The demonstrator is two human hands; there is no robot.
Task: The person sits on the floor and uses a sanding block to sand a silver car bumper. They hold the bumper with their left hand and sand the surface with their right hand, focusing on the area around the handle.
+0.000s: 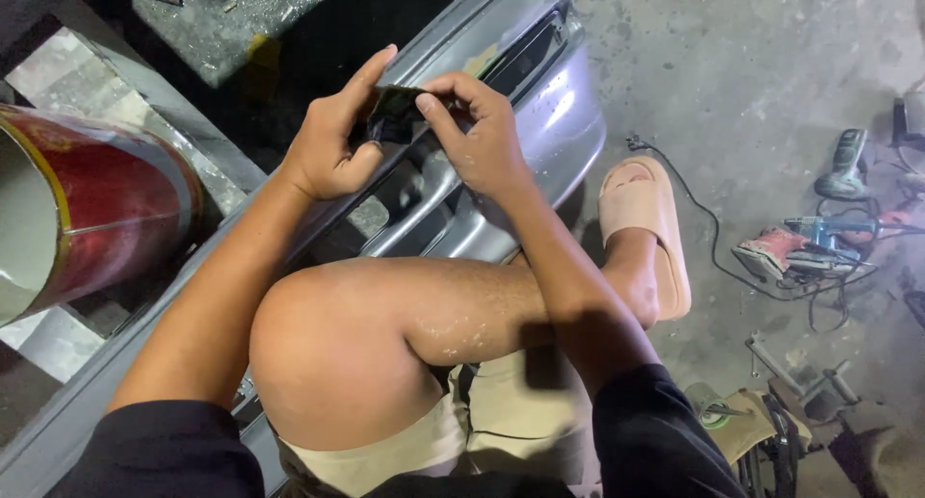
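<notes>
A grey car bumper (564,113) lies across the floor in front of me. My left hand (332,137) and my right hand (477,132) meet above its upper edge and both pinch a small dark piece (393,108), perhaps sandpaper or tape. The left thumb and index finger hold its left side, and the right fingers fold over its right side. My bare knee (337,353) is raised below the hands, and my foot in a beige slide sandal (646,228) rests on the concrete to the right of the bumper.
A red and silver cylindrical drum (87,209) lies at the left. Power tools with black cords (809,248) sit on the concrete at the right, a sander (846,166) beyond them. A roll of green tape (711,406) and metal parts lie at lower right.
</notes>
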